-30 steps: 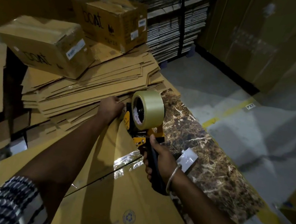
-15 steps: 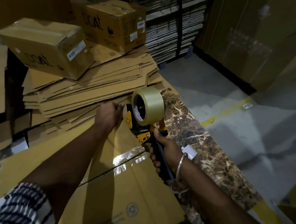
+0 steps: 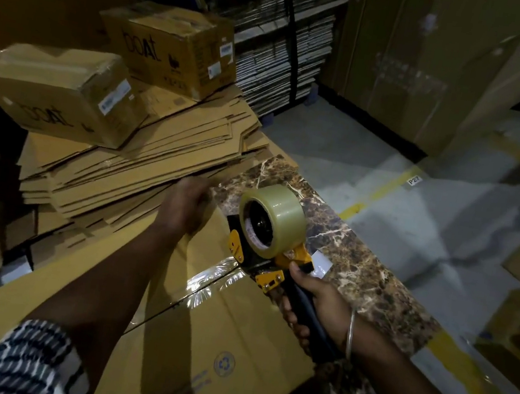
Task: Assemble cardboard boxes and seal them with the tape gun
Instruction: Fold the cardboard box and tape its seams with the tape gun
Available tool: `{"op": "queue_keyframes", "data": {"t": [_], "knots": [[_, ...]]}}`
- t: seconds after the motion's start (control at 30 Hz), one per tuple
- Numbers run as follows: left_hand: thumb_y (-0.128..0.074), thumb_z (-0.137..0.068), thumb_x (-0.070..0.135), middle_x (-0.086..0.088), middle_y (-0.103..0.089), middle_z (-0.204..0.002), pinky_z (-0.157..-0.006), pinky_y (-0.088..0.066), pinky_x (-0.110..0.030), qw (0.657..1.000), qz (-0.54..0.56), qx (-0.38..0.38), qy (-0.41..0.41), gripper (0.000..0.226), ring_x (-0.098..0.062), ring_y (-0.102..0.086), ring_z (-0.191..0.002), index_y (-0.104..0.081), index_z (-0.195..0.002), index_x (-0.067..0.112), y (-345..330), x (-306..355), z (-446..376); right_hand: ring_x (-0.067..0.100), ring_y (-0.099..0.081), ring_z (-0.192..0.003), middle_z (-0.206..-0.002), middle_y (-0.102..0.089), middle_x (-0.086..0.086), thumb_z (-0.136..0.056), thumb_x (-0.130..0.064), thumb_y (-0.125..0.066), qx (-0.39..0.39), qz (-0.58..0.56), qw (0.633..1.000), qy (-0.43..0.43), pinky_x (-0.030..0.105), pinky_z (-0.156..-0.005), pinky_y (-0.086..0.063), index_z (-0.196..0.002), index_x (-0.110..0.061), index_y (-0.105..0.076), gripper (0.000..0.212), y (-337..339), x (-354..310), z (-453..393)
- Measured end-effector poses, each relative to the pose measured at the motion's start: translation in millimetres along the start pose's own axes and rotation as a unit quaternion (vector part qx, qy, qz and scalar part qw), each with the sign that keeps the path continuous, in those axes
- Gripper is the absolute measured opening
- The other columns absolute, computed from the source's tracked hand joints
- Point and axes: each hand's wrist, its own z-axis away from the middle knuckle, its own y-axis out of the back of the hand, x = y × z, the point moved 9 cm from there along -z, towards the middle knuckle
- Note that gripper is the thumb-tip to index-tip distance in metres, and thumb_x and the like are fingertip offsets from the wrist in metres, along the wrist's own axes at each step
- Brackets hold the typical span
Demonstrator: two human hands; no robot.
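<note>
A cardboard box is laid on the marble-patterned table, a strip of clear tape shining along its seam, and the tape gun is gripped by its black handle in the right hand, just above the far end of that strip. The left hand is seen blurred at the box's far edge, so its grasp cannot be told. Directly behind it, the space is crowded by a stack of flattened cartons, on which two sealed printed boxes are rested.
</note>
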Motion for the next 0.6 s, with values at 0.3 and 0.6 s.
{"op": "queue_keyframes", "data": {"t": [0.3,0.6], "knots": [[-0.040,-0.087,0.062,-0.007,-0.068,-0.112,-0.087,-0.049,-0.034,0.981,-0.044,-0.152,-0.109,0.062,-0.024,-0.062,-0.103,-0.073,-0.108,0.014,-18,6,-2,0.018,-0.033,-0.036,-0.058,-0.043,0.008,-0.073,-0.077,-0.048,-0.001,0.002,1.000,-0.001,0.025,-0.042,-0.023,-0.064,-0.009,-0.053,0.069,0,-2,-5],[-0.031,-0.100,0.061,0.006,-0.045,-0.147,-0.115,-0.015,-0.059,0.955,-0.159,-0.251,0.016,0.053,-0.016,-0.042,-0.136,-0.054,-0.139,0.033,-10,-35,2,0.016,-0.035,-0.035,-0.060,-0.041,0.006,-0.076,-0.080,-0.052,-0.025,0.059,0.998,-0.017,0.020,-0.038,-0.028,-0.074,-0.011,-0.052,0.069,-15,-39,-34]]}}
